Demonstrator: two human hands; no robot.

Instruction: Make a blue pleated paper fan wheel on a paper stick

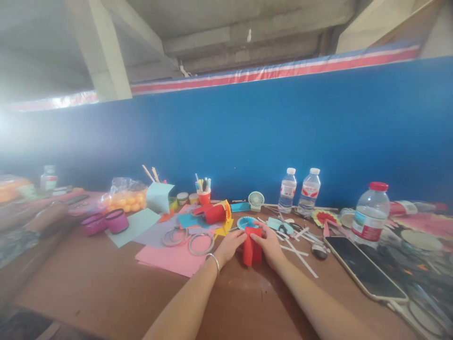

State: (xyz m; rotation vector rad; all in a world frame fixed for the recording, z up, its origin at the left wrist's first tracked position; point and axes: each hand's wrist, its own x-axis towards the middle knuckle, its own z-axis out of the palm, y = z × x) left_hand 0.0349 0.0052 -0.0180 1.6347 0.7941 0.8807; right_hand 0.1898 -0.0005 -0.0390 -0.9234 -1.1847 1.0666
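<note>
A red piece of paper (253,250), folded or curled, is between my two hands low over the brown table (233,302). My left hand (230,246) grips its left edge; a silver bangle circles that wrist. With thumb and fingers, my right hand (271,243) holds the upper right part of the paper. Just behind my hands lies a blue disc with a pale fluted rim (246,222). To the left are pink paper sheets (166,259), grey rings (201,244) and a red and yellow paper piece (216,215). White paper strips (299,252) are scattered right of my right hand.
A phone (364,267) and a red-capped bottle (371,215) stand or lie at right. Two water bottles (288,191), a small fan (255,201) and a red cup of pens (204,196) line the back. Purple bands (116,221) and another person's hand (51,217) are left.
</note>
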